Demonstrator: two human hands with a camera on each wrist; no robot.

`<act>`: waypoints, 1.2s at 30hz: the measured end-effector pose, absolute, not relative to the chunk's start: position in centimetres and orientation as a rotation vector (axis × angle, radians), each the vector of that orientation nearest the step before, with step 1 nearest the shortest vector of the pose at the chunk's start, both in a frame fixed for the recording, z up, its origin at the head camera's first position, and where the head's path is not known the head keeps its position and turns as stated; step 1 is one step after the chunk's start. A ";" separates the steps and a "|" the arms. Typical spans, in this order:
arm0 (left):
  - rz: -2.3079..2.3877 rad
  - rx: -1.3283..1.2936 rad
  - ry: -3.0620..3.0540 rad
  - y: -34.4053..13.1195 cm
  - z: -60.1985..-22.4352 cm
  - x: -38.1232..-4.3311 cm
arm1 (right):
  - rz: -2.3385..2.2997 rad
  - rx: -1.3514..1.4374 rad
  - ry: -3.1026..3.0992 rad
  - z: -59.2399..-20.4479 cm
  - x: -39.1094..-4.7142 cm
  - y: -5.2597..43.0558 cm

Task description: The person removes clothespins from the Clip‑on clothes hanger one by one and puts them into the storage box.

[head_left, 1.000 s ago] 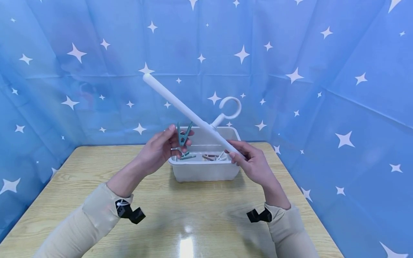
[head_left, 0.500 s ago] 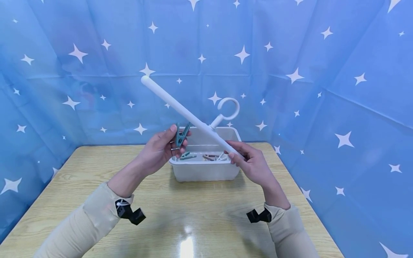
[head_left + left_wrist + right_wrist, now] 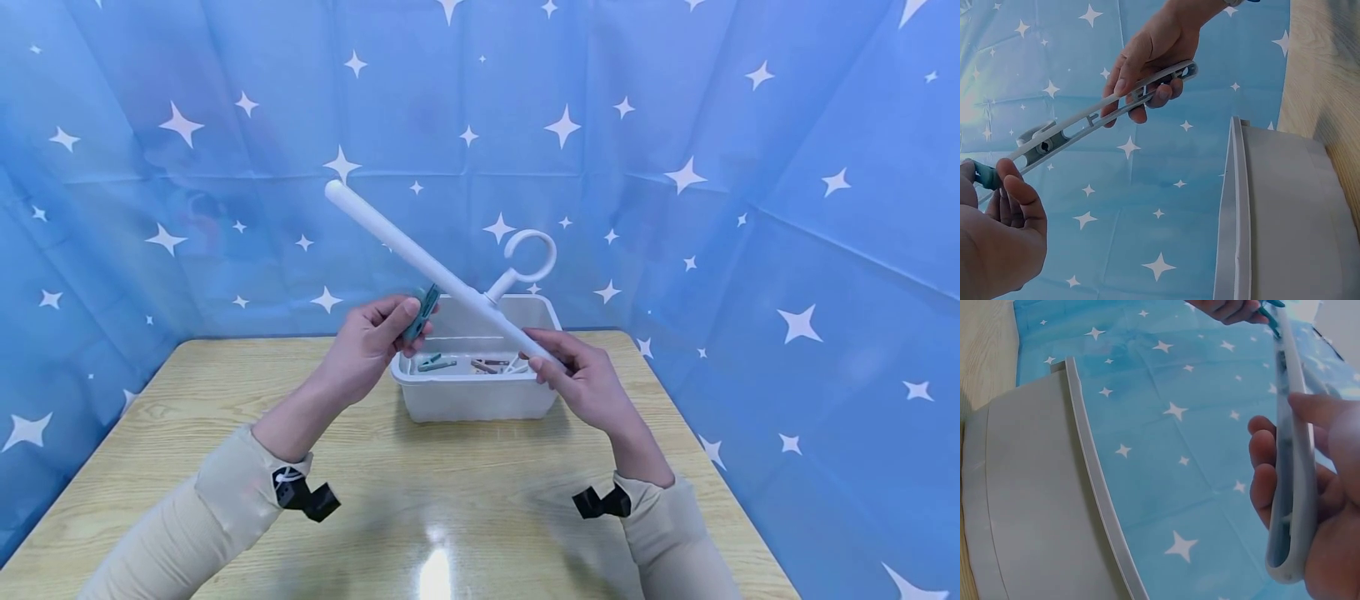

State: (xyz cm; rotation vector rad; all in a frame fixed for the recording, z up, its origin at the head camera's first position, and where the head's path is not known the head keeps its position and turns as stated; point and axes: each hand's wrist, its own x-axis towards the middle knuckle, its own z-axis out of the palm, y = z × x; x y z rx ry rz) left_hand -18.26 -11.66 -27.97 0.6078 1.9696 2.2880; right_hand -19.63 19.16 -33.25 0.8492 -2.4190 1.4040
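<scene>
In the head view my right hand point(image 3: 588, 379) grips the lower right end of a white clothes hanger point(image 3: 408, 248), which slants up to the left with its hook upright. My left hand point(image 3: 367, 346) pinches a teal clothespin point(image 3: 422, 317) between thumb and fingers, close under the hanger's bar. The left wrist view looks into the hanger's ribbed hollow underside point(image 3: 1094, 120), with the clothespin point(image 3: 986, 177) at its far end. At the top of the right wrist view, the clothespin point(image 3: 1270, 322) overlaps the hanger's edge; whether it bites on the bar cannot be told.
Behind the hands a white plastic bin point(image 3: 480, 404) stands on the wooden table point(image 3: 375, 467). Teal clothespins point(image 3: 437, 365) and brownish clothespins point(image 3: 486, 365) lie inside, beside white pieces partly hidden by my right hand. A blue star-printed curtain point(image 3: 247, 200) surrounds the table.
The clothespin has turned in my left fingers, its spread handles now pressed together under the thumb. The hanger's raised left end has dropped slightly. My right hand has barely moved.
</scene>
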 end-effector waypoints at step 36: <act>1.884 1.427 3.175 -11.3 -29.3 -18.8 | 1.326 0.903 -2.434 -33.0 -19.2 19.5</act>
